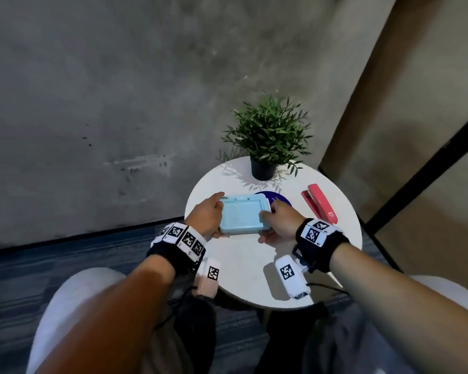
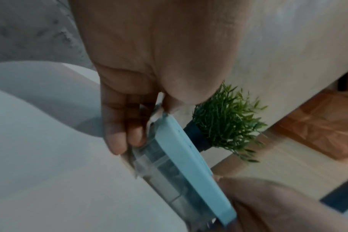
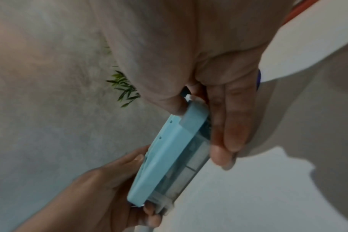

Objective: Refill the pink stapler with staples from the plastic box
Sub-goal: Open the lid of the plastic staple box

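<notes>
A plastic box [image 1: 242, 217] with a light-blue lid and clear body is held over the white round table [image 1: 257, 271], its lid closed. My left hand [image 1: 206, 215] grips its left end, thumb on the lid and fingers [image 2: 117, 138] under the clear body [image 2: 165, 171]. My right hand [image 1: 277, 221] grips the right end by the white latch [image 3: 190, 98], its fingers [image 3: 226, 136] under the box [image 3: 169, 158]. The pink stapler [image 1: 319, 207] lies closed on the table to the right of the box, untouched.
A small potted plant [image 1: 266, 143] stands at the table's far side, also seen as the plant [image 2: 226, 124] behind the box. A purple round mat [image 1: 277, 199] lies under the box's far right corner. A concrete wall is behind; my knees are below the table edge.
</notes>
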